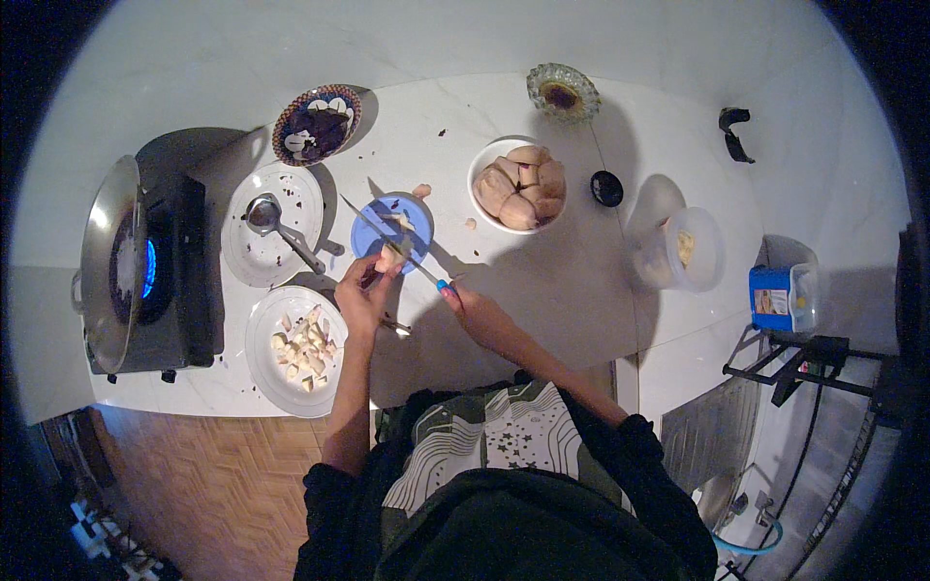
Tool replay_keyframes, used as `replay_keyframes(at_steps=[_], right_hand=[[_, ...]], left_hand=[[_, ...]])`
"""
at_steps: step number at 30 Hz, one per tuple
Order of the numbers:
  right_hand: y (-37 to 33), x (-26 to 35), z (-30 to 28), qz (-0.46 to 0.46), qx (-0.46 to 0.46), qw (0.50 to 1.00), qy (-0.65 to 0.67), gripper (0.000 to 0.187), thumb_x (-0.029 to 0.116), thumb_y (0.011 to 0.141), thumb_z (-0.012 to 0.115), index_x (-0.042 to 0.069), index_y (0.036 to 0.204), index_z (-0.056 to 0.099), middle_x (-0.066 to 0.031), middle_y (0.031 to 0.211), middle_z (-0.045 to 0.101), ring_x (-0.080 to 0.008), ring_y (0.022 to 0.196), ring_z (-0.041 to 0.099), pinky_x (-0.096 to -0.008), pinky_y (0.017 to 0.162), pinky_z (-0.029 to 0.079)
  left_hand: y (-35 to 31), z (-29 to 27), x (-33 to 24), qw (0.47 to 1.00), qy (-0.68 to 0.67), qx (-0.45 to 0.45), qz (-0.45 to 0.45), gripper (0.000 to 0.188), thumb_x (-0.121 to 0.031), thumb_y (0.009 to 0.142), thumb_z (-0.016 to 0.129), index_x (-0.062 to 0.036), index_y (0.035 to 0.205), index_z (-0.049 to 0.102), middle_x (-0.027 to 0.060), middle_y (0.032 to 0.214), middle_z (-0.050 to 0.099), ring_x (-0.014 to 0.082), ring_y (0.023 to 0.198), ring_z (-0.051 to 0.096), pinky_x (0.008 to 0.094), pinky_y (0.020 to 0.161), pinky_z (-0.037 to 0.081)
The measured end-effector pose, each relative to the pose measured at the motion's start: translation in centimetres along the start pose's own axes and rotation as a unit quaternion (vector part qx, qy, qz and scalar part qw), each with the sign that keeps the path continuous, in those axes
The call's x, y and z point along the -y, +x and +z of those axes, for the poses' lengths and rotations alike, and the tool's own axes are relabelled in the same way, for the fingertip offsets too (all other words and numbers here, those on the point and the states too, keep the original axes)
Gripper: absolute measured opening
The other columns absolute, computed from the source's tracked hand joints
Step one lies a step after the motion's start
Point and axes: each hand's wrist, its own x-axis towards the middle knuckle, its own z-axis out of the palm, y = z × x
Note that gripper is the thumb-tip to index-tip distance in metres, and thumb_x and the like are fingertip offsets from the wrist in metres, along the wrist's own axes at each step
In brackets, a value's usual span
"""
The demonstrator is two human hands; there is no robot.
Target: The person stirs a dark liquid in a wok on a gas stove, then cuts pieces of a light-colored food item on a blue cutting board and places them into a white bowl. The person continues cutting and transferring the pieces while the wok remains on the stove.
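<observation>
My left hand pinches a pale food chunk over a round blue board. In my right hand is a knife with a blue handle; its long blade slants across the board, against or just above the chunk. I cannot tell whether the edge has entered it. Small pale scraps lie on the board. Beside my left forearm, a white plate holds several cut pale pieces. Beyond my right hand stands a white bowl filled with large light-brown chunks.
At left, a wok sits on a gas stove with a blue flame. Nearby are a plate with a ladle and a patterned basket. A glass dish, plastic tub and blue box stand right.
</observation>
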Motion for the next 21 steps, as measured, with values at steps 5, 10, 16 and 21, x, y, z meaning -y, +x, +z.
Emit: replay_keyframes(at_steps=[5, 10, 16, 21], right_hand=[[0.7, 0.4, 0.5, -0.041, -0.042, 0.996, -0.073, 0.034, 0.033, 0.091, 0.041, 0.001, 0.096, 0.052, -0.0244, 0.069, 0.056, -0.0425, 0.062, 0.056, -0.0498, 0.055, 0.044], [1.3, 0.2, 0.8, -0.119, -0.088, 0.981, -0.125, 0.032, 0.027, 0.089, 0.048, -0.004, 0.097, 0.053, -0.0231, 0.067, 0.057, -0.0393, 0.061, 0.058, -0.0463, 0.051, 0.045], [2.2, -0.3, 1.6, -0.105, -0.104, 0.978, -0.149, 0.034, 0.03, 0.089, 0.045, -0.001, 0.098, 0.053, -0.0236, 0.07, 0.058, -0.0397, 0.064, 0.058, -0.0488, 0.054, 0.044], [2.9, -0.1, 1.9, -0.065, -0.116, 0.978, -0.159, 0.034, 0.039, 0.088, 0.046, 0.007, 0.09, 0.056, -0.0189, 0.063, 0.058, -0.0374, 0.059, 0.06, -0.0486, 0.05, 0.047]], left_hand=[[0.1, 0.0, 0.4, 1.0, 0.015, -0.002, 0.021, 0.026, -0.013, 0.069, 0.073, -0.0006, 0.09, 0.063, 0.0114, 0.08, 0.065, 0.0179, 0.071, 0.064, 0.0274, 0.065, 0.05], [0.2, 0.1, 0.6, 1.0, 0.025, -0.001, 0.005, 0.027, -0.014, 0.068, 0.074, -0.0006, 0.089, 0.063, 0.0109, 0.079, 0.065, 0.0174, 0.069, 0.063, 0.0273, 0.064, 0.049], [0.0, 0.0, -0.7, 1.0, 0.015, -0.012, 0.011, 0.028, -0.016, 0.069, 0.074, -0.0007, 0.09, 0.064, 0.0113, 0.077, 0.065, 0.0156, 0.068, 0.063, 0.0263, 0.063, 0.049], [0.1, 0.1, -0.3, 0.999, 0.04, -0.015, 0.022, 0.029, -0.016, 0.068, 0.074, -0.0013, 0.091, 0.064, 0.012, 0.076, 0.065, 0.0155, 0.066, 0.062, 0.0263, 0.062, 0.048]])
